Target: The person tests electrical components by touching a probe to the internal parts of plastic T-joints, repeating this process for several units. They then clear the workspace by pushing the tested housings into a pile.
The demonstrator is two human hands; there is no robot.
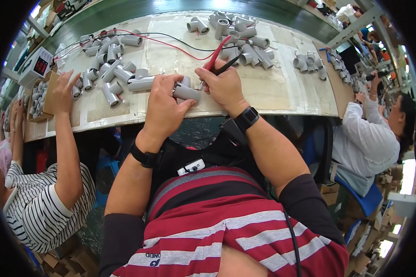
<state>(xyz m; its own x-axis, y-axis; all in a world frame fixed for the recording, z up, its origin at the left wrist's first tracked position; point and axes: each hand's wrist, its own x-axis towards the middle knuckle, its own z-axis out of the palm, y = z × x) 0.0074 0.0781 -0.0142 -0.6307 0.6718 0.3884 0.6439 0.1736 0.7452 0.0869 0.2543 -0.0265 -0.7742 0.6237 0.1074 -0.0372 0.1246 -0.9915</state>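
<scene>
My left hand is closed around a grey T-shaped plastic housing, held near the table's front edge. Pinched together in my right hand are a red test probe and a black test probe. Their tips point down at the open end of the housing; whether they touch it I cannot tell. Just beyond my left hand lies another grey housing. Several more grey housings are scattered at the left, and a second heap lies at the back, beyond my right hand.
Red and black leads cross the table to a white meter with a red display. A cardboard box of grey parts stands at left. Co-workers sit on both sides; one's hand reaches onto the table. More housings lie at right.
</scene>
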